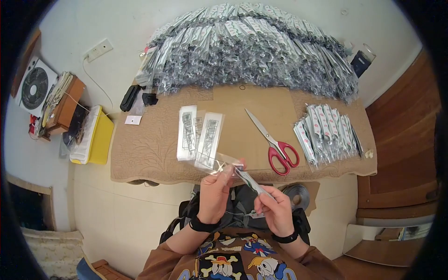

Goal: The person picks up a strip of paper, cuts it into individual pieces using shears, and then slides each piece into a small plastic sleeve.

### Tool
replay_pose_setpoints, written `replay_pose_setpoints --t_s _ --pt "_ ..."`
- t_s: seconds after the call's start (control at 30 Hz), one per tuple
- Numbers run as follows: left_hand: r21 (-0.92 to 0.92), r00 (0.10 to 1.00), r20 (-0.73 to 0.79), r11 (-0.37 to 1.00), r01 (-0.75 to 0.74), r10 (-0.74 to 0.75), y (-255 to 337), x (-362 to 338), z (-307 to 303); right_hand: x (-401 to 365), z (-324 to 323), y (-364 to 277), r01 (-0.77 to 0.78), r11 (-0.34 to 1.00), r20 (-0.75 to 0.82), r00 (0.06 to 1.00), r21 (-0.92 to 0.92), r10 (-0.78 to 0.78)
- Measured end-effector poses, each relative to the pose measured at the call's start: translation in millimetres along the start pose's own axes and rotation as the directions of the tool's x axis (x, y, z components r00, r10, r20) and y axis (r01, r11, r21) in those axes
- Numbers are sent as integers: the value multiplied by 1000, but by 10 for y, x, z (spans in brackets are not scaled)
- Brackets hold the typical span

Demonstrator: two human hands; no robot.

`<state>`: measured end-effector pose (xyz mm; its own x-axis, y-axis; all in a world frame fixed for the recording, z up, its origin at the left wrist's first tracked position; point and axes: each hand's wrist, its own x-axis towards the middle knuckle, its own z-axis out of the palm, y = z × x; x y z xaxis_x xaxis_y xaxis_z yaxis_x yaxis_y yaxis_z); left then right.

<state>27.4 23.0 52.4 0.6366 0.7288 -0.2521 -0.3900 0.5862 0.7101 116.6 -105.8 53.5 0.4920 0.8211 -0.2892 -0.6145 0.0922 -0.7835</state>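
My left hand [215, 191] pinches the mouth of a clear plastic sleeve [217, 164] at the table's front edge. Between both hands runs a narrow white-and-green packet [250, 181], its far end right at the sleeve's opening. My right hand [274, 207] grips the near end of that packet, thumb on top. Just beyond my left hand lie several clear sleeves with white printed sheets [187, 133], fanned on a cardboard sheet [233, 100]. Scissors with red handles [283, 158] rest to the right, blades pointing away from me.
A large heap of wrapped packets [252, 51] fills the back of the cloth-covered table [140, 154]. A smaller pile of packets [326, 133] lies at the right. Black cases [130, 98] sit at the left. A roll of tape-like material [297, 197] is below the table edge.
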Motion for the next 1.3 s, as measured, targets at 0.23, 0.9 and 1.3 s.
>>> replay_pose_setpoints --t_s 0.23,0.9,1.3 --pt "325 972 214 945 22 -96 136 13 -77 111 -226 -69 -292 921 241 942 257 232" --pt "285 959 245 956 69 -142 -372 -119 -34 70 -88 205 -115 904 -24 990 412 137" --pt "-25 943 174 956 292 -284 -31 -133 29 197 -183 28 769 -90 626 440 -633 -644"
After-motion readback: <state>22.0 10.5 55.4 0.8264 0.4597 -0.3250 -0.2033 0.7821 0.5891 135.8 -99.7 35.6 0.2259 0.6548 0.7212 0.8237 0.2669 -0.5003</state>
